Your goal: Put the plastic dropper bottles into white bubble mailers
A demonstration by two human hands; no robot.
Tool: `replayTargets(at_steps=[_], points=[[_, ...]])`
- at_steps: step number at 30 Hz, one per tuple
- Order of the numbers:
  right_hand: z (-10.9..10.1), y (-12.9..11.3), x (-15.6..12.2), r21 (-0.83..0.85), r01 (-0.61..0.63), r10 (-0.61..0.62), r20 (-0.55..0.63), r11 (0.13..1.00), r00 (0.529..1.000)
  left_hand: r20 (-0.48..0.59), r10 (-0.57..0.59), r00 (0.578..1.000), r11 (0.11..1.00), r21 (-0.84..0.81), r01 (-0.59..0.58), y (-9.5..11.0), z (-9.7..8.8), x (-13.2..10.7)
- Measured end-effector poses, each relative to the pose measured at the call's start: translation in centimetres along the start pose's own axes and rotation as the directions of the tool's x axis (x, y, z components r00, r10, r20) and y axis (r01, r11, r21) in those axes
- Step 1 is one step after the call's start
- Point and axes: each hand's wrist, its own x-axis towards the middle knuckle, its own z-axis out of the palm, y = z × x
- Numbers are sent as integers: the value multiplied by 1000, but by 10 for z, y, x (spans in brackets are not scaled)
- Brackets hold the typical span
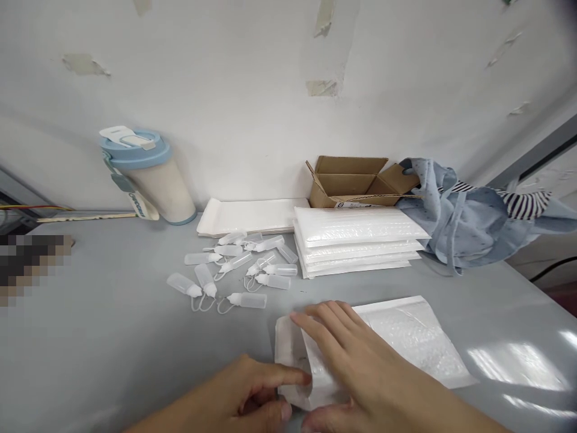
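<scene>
A white bubble mailer lies on the grey table with its mouth to the left. My left hand is at that mouth, its index finger reaching inside and its thumb by the near edge, with the flap between them. Across the mailer's left part rests my right hand, fingers toward the far edge and thumb at the near edge, holding it. Beyond my hands lie several small translucent dropper bottles with tethered caps. A stack of white bubble mailers stands behind the one I hold.
Against the wall sit a flat white stack of envelopes and an open cardboard box. A cream tumbler with a blue lid stands at the left. Blue cloth is heaped at the right.
</scene>
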Motion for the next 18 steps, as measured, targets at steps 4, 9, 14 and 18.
replayTargets(at_steps=[4,9,14,18], points=[[-12,8,-1,-34,-111,110,-35,993,993,52,-83,995,997,4,83,-8,5,0],[-11,23,2,-142,-263,249,-106,954,963,-22,-121,992,993,-21,120,-21,6,0],[-2,28,3,-161,-287,266,-136,944,954,-18,-178,984,981,-80,176,-22,8,-4],[-1,27,1,-164,-307,283,-153,937,947,-38,-230,972,958,-183,219,-23,11,-5]])
